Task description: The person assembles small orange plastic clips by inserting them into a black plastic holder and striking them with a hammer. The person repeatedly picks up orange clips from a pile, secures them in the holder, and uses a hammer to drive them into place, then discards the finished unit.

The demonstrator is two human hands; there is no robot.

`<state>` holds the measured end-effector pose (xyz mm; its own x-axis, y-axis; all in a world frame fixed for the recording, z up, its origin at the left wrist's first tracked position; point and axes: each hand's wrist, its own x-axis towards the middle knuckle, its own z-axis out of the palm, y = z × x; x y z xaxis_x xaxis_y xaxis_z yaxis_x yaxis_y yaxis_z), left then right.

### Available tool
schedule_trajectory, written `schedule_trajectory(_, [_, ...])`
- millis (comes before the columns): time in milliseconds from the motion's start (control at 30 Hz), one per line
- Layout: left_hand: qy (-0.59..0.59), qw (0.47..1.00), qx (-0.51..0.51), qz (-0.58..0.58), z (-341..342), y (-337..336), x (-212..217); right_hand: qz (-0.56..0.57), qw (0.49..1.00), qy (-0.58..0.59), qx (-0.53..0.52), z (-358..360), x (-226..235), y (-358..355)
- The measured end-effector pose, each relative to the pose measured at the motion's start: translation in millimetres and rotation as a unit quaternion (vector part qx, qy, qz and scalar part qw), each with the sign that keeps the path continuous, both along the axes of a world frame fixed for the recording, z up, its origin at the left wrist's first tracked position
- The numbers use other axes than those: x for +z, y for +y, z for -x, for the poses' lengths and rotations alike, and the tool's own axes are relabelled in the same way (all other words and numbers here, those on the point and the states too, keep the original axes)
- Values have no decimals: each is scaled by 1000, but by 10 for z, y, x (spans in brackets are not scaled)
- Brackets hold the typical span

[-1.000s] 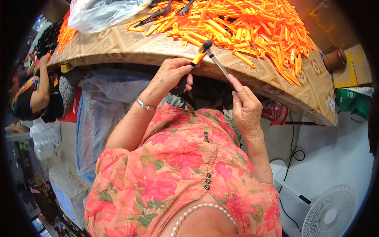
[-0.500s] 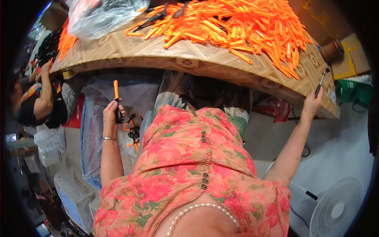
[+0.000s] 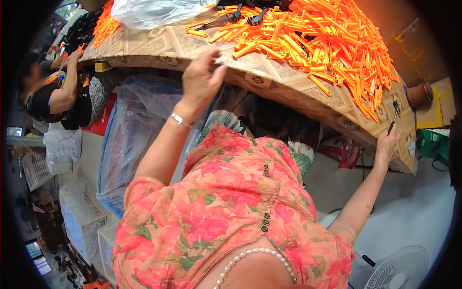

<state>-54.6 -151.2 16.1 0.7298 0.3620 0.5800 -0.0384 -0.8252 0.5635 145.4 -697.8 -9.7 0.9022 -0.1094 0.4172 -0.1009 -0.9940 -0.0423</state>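
My left hand [image 3: 202, 79] is raised at the front edge of the table [image 3: 159, 48], slightly blurred. Its thumb and fingers are apart, and no object shows in it. Beyond it on the tabletop lie loose orange plastic handles [image 3: 288, 41], with a black utensil piece [image 3: 226, 19] and a second black piece [image 3: 258, 18] among them. At the table's right end, my right hand [image 3: 386, 144] is closed around a small black-handled tool [image 3: 393, 115] with a thin metal shaft and a dark head. The tool's lower end is hidden in my fingers.
A plastic-lined blue bin [image 3: 130, 139] stands below the table on my left. A clear plastic bag [image 3: 159, 12] lies on the tabletop. A co-worker's arm [image 3: 72, 79] is at far left. A brown spool [image 3: 419, 95] and a white fan [image 3: 402, 269] are on the right.
My left hand has risen from over the bin to the table edge, and the orange handle with its black part is gone from it. My right hand still holds the tool.
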Motion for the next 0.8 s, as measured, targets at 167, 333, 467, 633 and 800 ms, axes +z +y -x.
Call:
schedule_trajectory(167, [78, 989, 20, -128, -648, -110, 18, 6, 1000, -1, 4, 91, 37, 97])
schedule_trajectory(333, [85, 995, -34, 39, -689, -124, -5, 12, 1000, 1, 16, 203, 119, 219])
schedule_trajectory(467, [63, 895, -148, 417, -562, -259, 84, -6, 1000, 6, 18, 258, 133, 250])
schedule_trajectory(633, [85, 756, -224, 609, -393, -474, 261, -30, 995, -79, 55, 317, 47, 263])
schedule_trajectory(800, [104, 705, -274, 645, -366, -594, 246, -2, 965, -249, 85, 655, 105, 787])
